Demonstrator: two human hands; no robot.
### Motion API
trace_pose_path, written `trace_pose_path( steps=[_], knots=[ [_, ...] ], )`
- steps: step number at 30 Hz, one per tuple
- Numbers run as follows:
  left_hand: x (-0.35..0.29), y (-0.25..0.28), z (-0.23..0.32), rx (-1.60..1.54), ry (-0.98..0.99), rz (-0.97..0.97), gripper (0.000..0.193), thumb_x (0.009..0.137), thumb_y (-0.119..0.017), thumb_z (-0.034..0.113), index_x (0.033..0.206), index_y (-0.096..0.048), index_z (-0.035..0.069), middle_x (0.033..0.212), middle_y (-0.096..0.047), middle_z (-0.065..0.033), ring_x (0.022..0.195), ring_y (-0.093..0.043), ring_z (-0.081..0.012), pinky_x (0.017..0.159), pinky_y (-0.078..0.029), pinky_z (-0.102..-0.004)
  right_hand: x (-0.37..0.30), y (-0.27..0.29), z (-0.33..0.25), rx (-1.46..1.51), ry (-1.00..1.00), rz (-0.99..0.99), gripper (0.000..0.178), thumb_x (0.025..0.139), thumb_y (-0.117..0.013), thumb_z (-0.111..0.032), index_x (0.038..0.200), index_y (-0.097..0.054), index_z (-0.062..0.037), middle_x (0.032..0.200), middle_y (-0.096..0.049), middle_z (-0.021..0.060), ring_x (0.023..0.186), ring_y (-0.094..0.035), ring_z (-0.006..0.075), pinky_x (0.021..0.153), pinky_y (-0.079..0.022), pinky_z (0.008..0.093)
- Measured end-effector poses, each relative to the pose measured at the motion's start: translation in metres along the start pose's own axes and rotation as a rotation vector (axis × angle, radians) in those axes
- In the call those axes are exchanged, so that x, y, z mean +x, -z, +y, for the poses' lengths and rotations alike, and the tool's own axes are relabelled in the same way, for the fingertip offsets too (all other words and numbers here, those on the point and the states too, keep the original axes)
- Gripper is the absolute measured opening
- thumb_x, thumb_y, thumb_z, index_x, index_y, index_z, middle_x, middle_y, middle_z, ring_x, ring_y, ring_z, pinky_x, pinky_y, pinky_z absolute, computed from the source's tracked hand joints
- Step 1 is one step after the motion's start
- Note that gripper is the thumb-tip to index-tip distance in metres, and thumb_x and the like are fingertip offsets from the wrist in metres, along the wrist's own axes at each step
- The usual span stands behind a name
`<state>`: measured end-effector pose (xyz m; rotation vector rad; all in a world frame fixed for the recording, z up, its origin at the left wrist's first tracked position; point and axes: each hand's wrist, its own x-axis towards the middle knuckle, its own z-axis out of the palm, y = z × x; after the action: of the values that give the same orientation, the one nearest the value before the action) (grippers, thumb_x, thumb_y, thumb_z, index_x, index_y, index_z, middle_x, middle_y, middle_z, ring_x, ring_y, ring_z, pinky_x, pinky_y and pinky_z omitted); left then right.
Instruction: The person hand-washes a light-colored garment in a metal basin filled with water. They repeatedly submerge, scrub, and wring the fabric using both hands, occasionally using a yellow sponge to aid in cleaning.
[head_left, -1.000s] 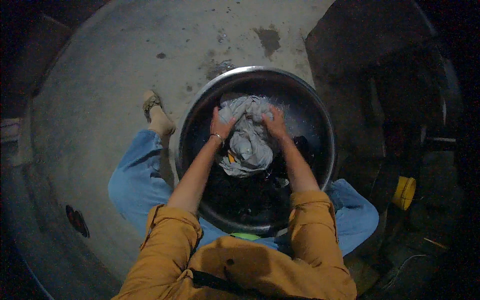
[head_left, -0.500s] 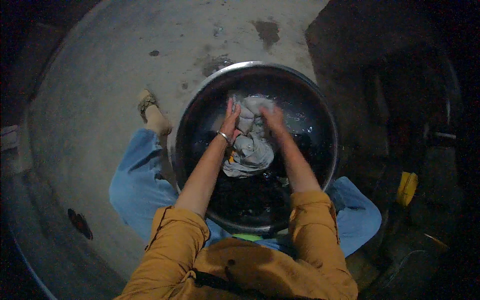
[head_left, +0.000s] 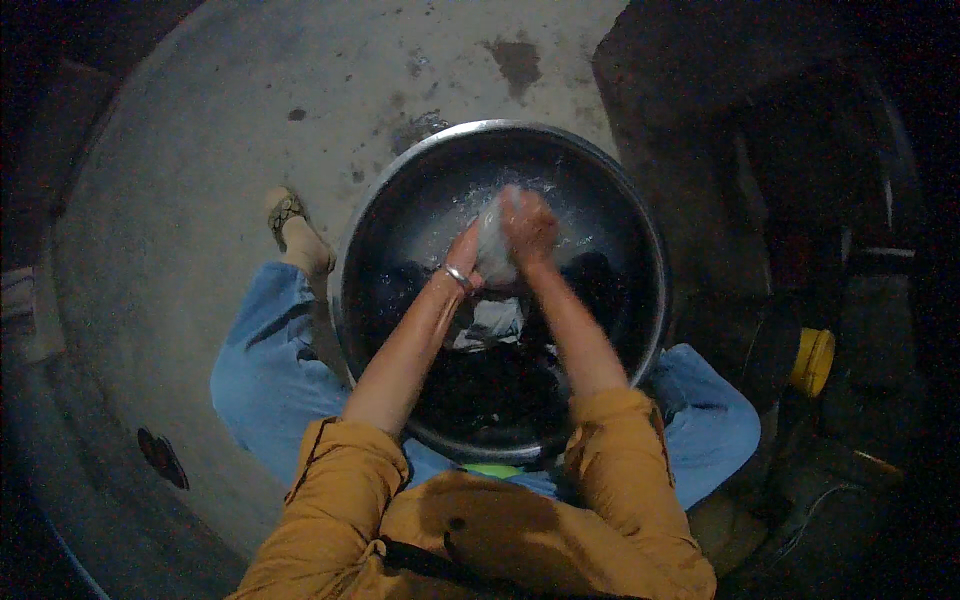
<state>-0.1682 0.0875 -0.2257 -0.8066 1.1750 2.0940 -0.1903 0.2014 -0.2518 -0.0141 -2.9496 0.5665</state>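
Note:
A light grey wet cloth (head_left: 496, 322) lies partly sunk in dark water inside a wide round metal basin (head_left: 490, 127) between my knees. Its upper part is bunched up between my two hands near the basin's middle. My left hand (head_left: 466, 254), with a silver bangle at the wrist, grips the cloth's left side. Curled into a fist against the cloth, my right hand (head_left: 530, 228) is smeared by motion. Splashes and ripples show around both hands. The part of the cloth between the palms is blurred and mostly hidden.
Grey concrete floor (head_left: 190, 230) with wet patches surrounds the basin's left and far sides. A slipper (head_left: 162, 457) lies at the lower left. On the dark right side is a yellow object (head_left: 813, 361). My bent legs in blue jeans (head_left: 265, 360) flank the basin.
My right hand has moved in toward my left and closed on the cloth. The cloth has been bunched tighter and sits lower in the water, with more splashing.

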Motion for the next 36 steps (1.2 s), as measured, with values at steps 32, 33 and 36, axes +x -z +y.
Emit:
trace_pose_path(
  steps=[32, 33, 36],
  knots=[
    [0.043, 0.062, -0.01, -0.393, -0.071, -0.351, 0.064, 0.079, -0.045, 0.053, 0.117, -0.042, 0.002, 0.118, -0.046, -0.014, 0.104, -0.047, -0.0297, 0.086, -0.04, -0.0442, 0.031, -0.016, 0.09, 0.114, -0.731, -0.19, 0.062, 0.073, -0.039, -0.064, 0.118, -0.047, -0.0212, 0.122, -0.041, 0.0159, 0.118, -0.032, 0.0312, 0.091, -0.027, 0.0532],
    [0.042, 0.063, -0.012, -0.426, -0.09, -0.408, 0.067, 0.077, -0.047, 0.055, 0.117, -0.041, 0.002, 0.118, -0.045, -0.0148, 0.105, -0.047, -0.0301, 0.089, -0.038, -0.0448, 0.03, -0.013, 0.086, 0.13, -0.716, -0.222, 0.065, 0.073, -0.038, -0.065, 0.12, -0.045, -0.0203, 0.125, -0.037, 0.0165, 0.12, -0.028, 0.0304, 0.093, -0.025, 0.053],
    [0.033, 0.035, -0.014, -0.259, 0.018, -0.118, 0.069, 0.076, -0.048, 0.057, 0.117, -0.041, 0.003, 0.118, -0.045, -0.0151, 0.105, -0.047, -0.0304, 0.088, -0.039, -0.0449, 0.007, -0.056, 0.118, 0.442, -0.464, -0.348, 0.06, 0.074, -0.05, -0.053, 0.117, -0.047, -0.0109, 0.123, -0.038, 0.0185, 0.118, -0.031, 0.0312, 0.095, -0.028, 0.0429]
  ],
)
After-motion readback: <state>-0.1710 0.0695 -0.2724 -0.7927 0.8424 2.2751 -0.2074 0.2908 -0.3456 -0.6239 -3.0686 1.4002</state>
